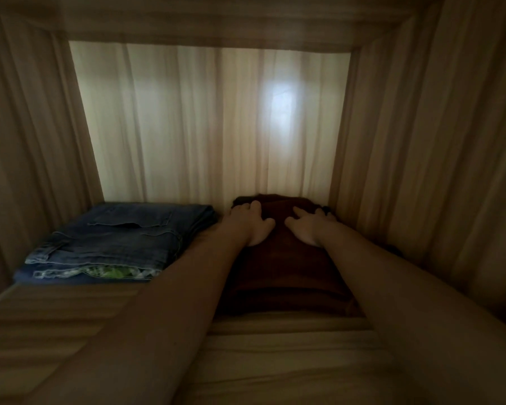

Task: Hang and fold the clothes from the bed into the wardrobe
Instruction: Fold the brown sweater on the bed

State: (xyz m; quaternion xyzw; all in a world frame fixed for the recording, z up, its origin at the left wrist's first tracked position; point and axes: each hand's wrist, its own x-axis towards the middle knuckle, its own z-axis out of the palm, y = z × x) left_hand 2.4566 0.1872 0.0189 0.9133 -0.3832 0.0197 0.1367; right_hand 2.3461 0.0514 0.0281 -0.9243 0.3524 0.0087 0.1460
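Pale wooden wardrobe shelf [275, 346] nearest, both bare forearms reaching over it. Folded dark brown garment [281, 267] lying on shelf under both hands (dim light, fabric detail unclear). Left hand [250, 223] and right hand [307, 228] side by side, fingers spread flat, pressing garment's far half, gripping nothing. Left of left hand, just beside garment: folded jeans [123, 238], green patterned fabric [114, 271] showing at near edge. Beyond fingertips: pale draped back wall [187, 127].

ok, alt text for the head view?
The left hand and right hand press flat on a folded dark brown cloth garment on a pale wooden wardrobe shelf. A stack of folded blue denim jeans lies to its left, with green patterned fabric showing at its front edge.
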